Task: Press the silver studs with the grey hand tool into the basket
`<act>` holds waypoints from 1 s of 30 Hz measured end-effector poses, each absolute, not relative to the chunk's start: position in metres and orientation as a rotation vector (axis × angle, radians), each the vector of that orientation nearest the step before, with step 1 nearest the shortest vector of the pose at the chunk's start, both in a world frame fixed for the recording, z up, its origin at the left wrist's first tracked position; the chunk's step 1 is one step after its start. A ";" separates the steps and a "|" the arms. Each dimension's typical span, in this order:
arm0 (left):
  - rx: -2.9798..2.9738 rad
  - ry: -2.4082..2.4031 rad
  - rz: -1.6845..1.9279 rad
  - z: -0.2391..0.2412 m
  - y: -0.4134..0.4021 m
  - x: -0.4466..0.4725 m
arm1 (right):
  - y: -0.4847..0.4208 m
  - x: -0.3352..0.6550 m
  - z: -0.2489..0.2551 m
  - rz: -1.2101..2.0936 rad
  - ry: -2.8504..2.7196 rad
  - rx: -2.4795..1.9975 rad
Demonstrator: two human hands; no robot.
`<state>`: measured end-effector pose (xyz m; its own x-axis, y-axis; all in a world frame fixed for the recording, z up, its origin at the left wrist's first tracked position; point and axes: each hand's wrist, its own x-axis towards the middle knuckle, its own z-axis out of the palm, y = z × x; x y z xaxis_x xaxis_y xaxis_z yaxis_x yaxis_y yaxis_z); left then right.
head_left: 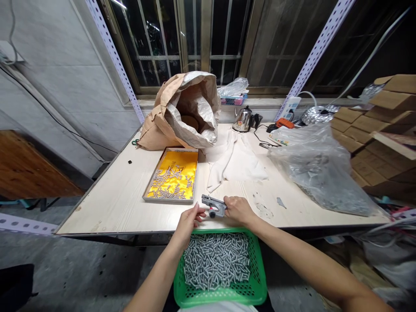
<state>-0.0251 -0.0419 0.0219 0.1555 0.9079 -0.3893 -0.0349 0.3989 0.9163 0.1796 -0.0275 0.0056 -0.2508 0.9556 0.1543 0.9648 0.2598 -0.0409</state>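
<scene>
I see a steel kettle [242, 120] near the window [205, 41], a pale cloth [242, 161] on the table [110, 195], and cardboard boxes [373, 160] stacked at my right.

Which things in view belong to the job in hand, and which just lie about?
Likely in use:
grey tool in the right hand
green basket of metal pieces
tray with metal pieces

Probably just lying about:
kettle
white cloth
blue basket by the window

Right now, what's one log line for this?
right hand: gripping grey angular metal tool | left hand: beside tool, hold unclear | below: green rectangular plastic basket holding silver metal screws
</scene>
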 end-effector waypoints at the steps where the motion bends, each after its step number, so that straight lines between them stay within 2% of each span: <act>1: 0.911 1.204 0.821 0.023 -0.043 -0.024 | -0.026 0.180 0.008 -0.106 -2.351 -1.830; 10: 1.018 1.155 0.719 0.026 -0.052 -0.011 | -0.030 0.181 0.021 -0.164 -2.251 -1.686; 14: 1.154 1.189 0.790 0.017 -0.053 -0.010 | -0.037 0.178 0.022 -0.239 -2.214 -1.631; 23: 1.890 1.484 0.794 0.033 -0.074 -0.018 | -0.058 0.172 0.012 -0.300 -2.167 -1.640; 26: 1.838 1.489 0.778 0.040 -0.075 -0.023 | -0.063 0.172 0.008 -0.281 -2.180 -1.611; 30: 1.519 1.144 0.436 0.049 -0.071 -0.029 | -0.066 0.175 0.009 -0.191 -2.229 -1.568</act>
<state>-0.0288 -0.0712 0.0495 0.4597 0.8337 -0.3060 0.4184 0.1005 0.9027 0.1747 -0.0656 0.0087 -0.2855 0.8701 0.4018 0.9256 0.3590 -0.1196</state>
